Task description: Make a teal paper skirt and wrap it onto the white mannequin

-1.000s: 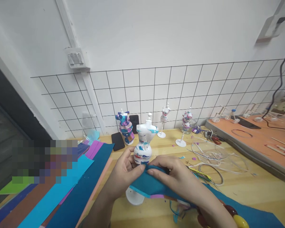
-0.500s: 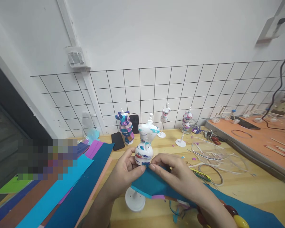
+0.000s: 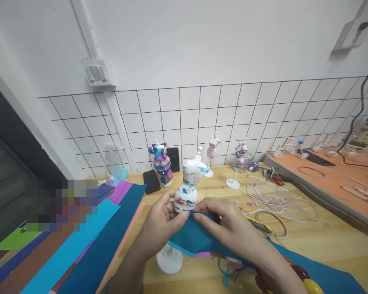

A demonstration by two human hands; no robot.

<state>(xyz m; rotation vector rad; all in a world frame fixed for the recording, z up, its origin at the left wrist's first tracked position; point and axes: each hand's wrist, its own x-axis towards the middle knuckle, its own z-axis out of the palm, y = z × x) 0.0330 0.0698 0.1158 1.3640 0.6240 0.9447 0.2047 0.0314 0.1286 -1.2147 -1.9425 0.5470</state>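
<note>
1. The left hand grasps the lower end of a small doll figure, its fingers at the side and its thumb at the front on the edge of a blue sheet.
2. The right hand pinches that same sheet between thumb and fingers, close to the left thumb, just below the doll's hips.
3. The doll is white with streaks of blue and red. It is in front of the person, its top leaning to the right, with its round white base below the left hand; whether the base touches the table I cannot tell.
4. Red and yellow beads show by the right wrist.
5. Just beyond the right hand lie a yellow-green cutter and loops of wire.
6. To the left, coloured strips overlap, a light blue one among them.
7. Farther back stand a doll covered in colourful pieces, between two dark phones, and two smaller dolls on stands, near the wall.
8. At the far right is an orange board with thin sticks on it.
</note>
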